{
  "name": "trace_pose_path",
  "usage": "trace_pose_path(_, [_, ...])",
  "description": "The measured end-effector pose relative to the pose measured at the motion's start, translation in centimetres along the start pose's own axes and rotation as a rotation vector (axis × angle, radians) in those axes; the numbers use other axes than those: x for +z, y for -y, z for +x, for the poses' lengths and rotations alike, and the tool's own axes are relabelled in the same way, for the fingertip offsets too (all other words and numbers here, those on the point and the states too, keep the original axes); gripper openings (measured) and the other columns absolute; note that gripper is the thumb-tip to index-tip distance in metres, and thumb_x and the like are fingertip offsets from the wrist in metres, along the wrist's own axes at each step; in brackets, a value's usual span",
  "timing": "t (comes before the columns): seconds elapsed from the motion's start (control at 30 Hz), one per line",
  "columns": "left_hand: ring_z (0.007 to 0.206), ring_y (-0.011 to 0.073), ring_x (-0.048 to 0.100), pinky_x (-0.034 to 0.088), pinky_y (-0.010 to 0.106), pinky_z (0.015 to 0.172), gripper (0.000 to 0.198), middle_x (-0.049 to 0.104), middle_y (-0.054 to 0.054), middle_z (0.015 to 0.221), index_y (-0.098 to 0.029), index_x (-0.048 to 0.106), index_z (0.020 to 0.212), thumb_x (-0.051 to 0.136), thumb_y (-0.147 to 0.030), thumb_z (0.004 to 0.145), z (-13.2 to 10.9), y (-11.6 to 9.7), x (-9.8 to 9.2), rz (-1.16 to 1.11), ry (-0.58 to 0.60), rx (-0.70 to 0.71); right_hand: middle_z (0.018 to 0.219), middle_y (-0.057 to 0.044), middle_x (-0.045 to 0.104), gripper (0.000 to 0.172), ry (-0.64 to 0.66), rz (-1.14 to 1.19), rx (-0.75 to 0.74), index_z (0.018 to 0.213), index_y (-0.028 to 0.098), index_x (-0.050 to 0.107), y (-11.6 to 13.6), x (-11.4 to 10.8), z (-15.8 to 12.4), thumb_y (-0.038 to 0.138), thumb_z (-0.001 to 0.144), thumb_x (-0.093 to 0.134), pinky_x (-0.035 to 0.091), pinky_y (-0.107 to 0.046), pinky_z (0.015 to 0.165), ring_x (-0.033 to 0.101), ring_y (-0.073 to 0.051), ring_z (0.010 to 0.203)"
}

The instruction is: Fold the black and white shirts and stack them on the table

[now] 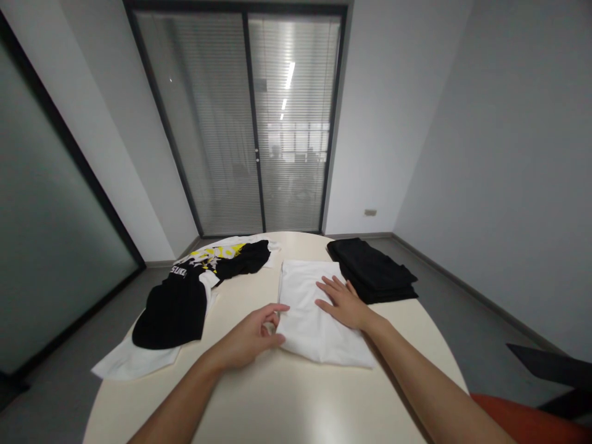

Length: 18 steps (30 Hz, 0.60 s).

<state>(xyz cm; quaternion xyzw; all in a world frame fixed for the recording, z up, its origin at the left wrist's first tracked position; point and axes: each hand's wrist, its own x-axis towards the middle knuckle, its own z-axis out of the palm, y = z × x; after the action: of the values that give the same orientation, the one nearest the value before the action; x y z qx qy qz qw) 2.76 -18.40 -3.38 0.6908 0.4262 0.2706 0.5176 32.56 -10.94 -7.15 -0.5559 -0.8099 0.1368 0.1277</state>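
Bare forearms [185, 388] reach in over the pale round surface [259, 407], toward a white garment [308, 330] that lies flat in a roughly rectangular, folded shape near the middle. On its upper right part rests the right hand [346, 307], palm down with fingers spread, flat on the cloth and gripping nothing. Beside the left edge, the left hand [254, 333] is half open: thumb and forefinger stand apart with their tips at the cloth, the other fingers curl in, and no fabric shows pinched between them. As for progress, a stack of folded black clothes [372, 271] sits just beyond, on the right, and the white garment looks mostly folded, with slight creases. Over on the left, a black shirt [173, 314] and other loose clothes [245, 259] lie spread out, unfolded.
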Motion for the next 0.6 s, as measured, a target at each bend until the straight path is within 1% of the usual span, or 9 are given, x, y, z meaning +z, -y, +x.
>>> trace_pose_path(0.07, [0.069, 0.0103, 0.047, 0.036, 0.024, 0.065, 0.054, 0.053, 0.001, 0.094, -0.018, 0.059, 0.126, 0.069, -0.033, 0.075, 0.2, 0.1, 0.2, -0.046, 0.012, -0.002, 0.163, -0.006, 0.028, 0.072, -0.006, -0.003, -0.002, 0.151, 0.029, 0.041, -0.1, 0.0, -0.1, 0.071, 0.093, 0.036, 0.005, -0.063, 0.12, 0.015, -0.035, 0.151])
trace_pose_path(0.13, [0.065, 0.0091, 0.046, 0.034, 0.023, 0.061, 0.052, 0.052, 0.001, 0.095, -0.017, 0.06, 0.124, 0.067, -0.035, 0.076, 0.3, 0.4, 0.4, -0.032, -0.012, -0.03, 0.162, -0.006, 0.029, 0.072, -0.009, -0.003, -0.005, 0.151, 0.029, 0.041, -0.2, 0.1, -0.1, 0.071, 0.093, 0.036, 0.005, -0.063, 0.12, 0.016, -0.035, 0.151])
trace_pose_path(0.23, [0.064, 0.0098, 0.048, 0.035, 0.022, 0.059, 0.047, 0.054, 0.0, 0.092, -0.018, 0.062, 0.12, 0.066, -0.033, 0.076, 0.1, 0.8, 0.8, 0.119, -0.077, -0.083, 0.162, -0.005, 0.029, 0.071, -0.011, 0.004, -0.007, 0.15, 0.03, 0.043, -0.3, 0.2, 0.0, 0.071, 0.093, 0.037, 0.005, -0.063, 0.12, 0.016, -0.035, 0.151])
trace_pose_path(0.3, [0.065, 0.0121, 0.05, 0.035, 0.023, 0.059, 0.041, 0.055, -0.002, 0.081, -0.016, 0.065, 0.114, 0.065, -0.033, 0.077, 0.0, 0.9, 1.0, 0.217, -0.098, -0.122, 0.162, -0.006, 0.029, 0.07, -0.015, 0.003, -0.01, 0.15, 0.03, 0.044, -0.2, 0.2, 0.0, 0.071, 0.093, 0.037, 0.006, -0.063, 0.119, 0.017, -0.035, 0.151])
trace_pose_path(0.4, [0.062, 0.0145, 0.052, 0.035, 0.024, 0.058, 0.034, 0.054, -0.003, 0.068, -0.017, 0.068, 0.109, 0.062, -0.037, 0.082, -0.3, 0.5, 1.3, 0.344, -0.108, -0.162, 0.162, -0.006, 0.029, 0.07, -0.026, -0.006, -0.018, 0.149, 0.031, 0.045, -0.2, 0.1, -0.1, 0.072, 0.093, 0.037, 0.006, -0.063, 0.119, 0.017, -0.036, 0.151])
trace_pose_path(0.47, [0.063, 0.0164, 0.056, 0.037, 0.026, 0.06, 0.029, 0.058, -0.002, 0.067, -0.02, 0.07, 0.106, 0.061, -0.036, 0.084, -0.5, -0.1, 1.4, 0.485, -0.127, -0.195, 0.163, -0.006, 0.028, 0.07, -0.017, -0.009, -0.027, 0.149, 0.033, 0.044, -0.1, 0.0, -0.2, 0.073, 0.092, 0.036, 0.006, -0.064, 0.119, 0.016, -0.037, 0.151])
trace_pose_path(0.53, [0.071, 0.0196, 0.062, 0.043, 0.029, 0.067, 0.025, 0.065, 0.001, 0.074, -0.022, 0.072, 0.104, 0.059, -0.034, 0.087, -0.6, -0.5, 1.7, 0.655, -0.212, -0.203, 0.163, -0.006, 0.027, 0.072, 0.014, -0.014, -0.038, 0.15, 0.035, 0.043, 0.0, -0.2, -0.4, 0.075, 0.091, 0.036, 0.006, -0.064, 0.118, 0.015, -0.038, 0.151])
trace_pose_path(0.57, [0.081, 0.0216, 0.064, 0.046, 0.032, 0.074, 0.026, 0.069, 0.004, 0.084, -0.022, 0.072, 0.107, 0.057, -0.033, 0.089, -0.6, -0.7, 1.8, 0.724, -0.27, -0.162, 0.163, -0.006, 0.027, 0.073, 0.03, -0.02, -0.043, 0.15, 0.035, 0.043, 0.1, -0.3, -0.4, 0.076, 0.09, 0.037, 0.006, -0.065, 0.118, 0.015, -0.038, 0.151])
trace_pose_path(0.6, [0.095, 0.0235, 0.065, 0.048, 0.034, 0.083, 0.03, 0.07, 0.007, 0.1, -0.022, 0.07, 0.114, 0.055, -0.032, 0.091, -0.5, -0.7, 2.0, 0.775, -0.311, -0.083, 0.163, -0.007, 0.027, 0.073, 0.037, -0.028, -0.048, 0.15, 0.035, 0.043, 0.3, -0.5, -0.5, 0.076, 0.09, 0.038, 0.005, -0.066, 0.117, 0.014, -0.038, 0.151])
